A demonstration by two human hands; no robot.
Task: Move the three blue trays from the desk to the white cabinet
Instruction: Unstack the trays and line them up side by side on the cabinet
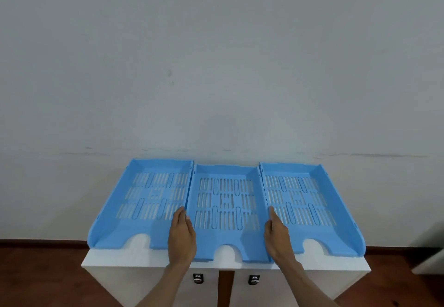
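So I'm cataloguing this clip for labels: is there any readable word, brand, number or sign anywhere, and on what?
None readable.
Three blue trays: only slot patterns, no lettering visible.
Two black cabinet handles: pale marks, too small and blurred to read.
Wall: only smudges.

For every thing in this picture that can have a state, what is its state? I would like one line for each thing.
Left blue slotted plastic tray: empty, flat on the cabinet top.
Middle blue slotted plastic tray: empty, flat, a hand at each side wall.
Right blue slotted plastic tray: empty, flat on the cabinet top.
White cabinet: doors closed.
Left hand: resting on the middle tray's left wall.
Right hand: resting on its right wall.
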